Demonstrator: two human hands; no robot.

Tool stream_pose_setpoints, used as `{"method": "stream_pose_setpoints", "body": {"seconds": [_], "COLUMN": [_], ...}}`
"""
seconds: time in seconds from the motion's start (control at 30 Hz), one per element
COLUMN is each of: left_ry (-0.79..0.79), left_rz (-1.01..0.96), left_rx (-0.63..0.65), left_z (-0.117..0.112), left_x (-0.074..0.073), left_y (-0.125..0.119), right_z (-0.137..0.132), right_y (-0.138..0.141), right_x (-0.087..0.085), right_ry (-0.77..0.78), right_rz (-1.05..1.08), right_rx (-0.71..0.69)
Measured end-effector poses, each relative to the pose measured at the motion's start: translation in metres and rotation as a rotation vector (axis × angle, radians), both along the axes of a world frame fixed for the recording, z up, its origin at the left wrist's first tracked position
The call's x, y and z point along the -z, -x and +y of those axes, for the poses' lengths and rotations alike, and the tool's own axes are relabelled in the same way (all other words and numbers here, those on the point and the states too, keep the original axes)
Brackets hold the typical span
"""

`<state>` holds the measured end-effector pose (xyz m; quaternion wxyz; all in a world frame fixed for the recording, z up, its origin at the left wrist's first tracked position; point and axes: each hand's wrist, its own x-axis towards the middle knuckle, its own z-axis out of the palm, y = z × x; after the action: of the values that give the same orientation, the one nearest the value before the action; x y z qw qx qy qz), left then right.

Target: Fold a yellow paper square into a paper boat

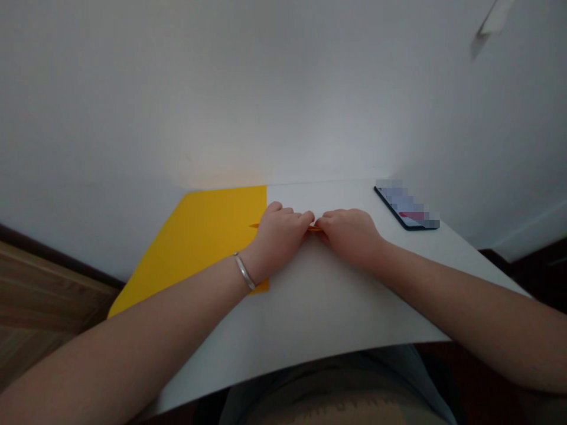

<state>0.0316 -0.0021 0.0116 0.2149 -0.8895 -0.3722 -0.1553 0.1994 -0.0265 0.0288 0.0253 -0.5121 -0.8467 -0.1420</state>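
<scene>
we see both hands meeting near the middle of the white table [319, 307], a little toward its far edge. the left hand [279, 236] is curled with knuckles up, and the right hand [349, 233] is curled the same way, their fingertips touching. between them they pinch a thin orange strip [313, 228]. one end shows in the gap between the fingertips and the other pokes out past the left hand's far side; the rest is hidden under the fingers.

the left hand lies over the right edge of a yellow sheet [199, 242], which covers the table's left part up to the far edge. a silver bracelet [244, 271] circles the left wrist. a dark phone [405, 209] lies at the far right corner, well apart from the hands.
</scene>
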Motion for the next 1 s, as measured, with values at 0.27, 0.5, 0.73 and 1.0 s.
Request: {"method": "stream_pose_setpoints", "body": {"seconds": [0.27, 0.5, 0.73, 1.0], "left_ry": [-0.019, -0.035, -0.002, 0.061], "left_rz": [0.072, 0.111, 0.109, 0.075], "left_rx": [-0.015, -0.069, -0.078, -0.142], "left_z": [0.0, 0.004, 0.012, 0.021], "left_x": [0.0, 0.003, 0.005, 0.009], "left_y": [0.0, 0.006, 0.017, 0.024], "right_z": [0.01, 0.018, 0.025, 0.038], "right_y": [-0.008, -0.019, -0.031, -0.051], "right_x": [0.006, 0.012, 0.015, 0.019], "right_ry": [0.024, 0.012, 0.013, 0.079], "right_rz": [0.002, 0.003, 0.014, 0.045], "right_rx": [-0.011, 0.023, 0.037, 0.073]}}
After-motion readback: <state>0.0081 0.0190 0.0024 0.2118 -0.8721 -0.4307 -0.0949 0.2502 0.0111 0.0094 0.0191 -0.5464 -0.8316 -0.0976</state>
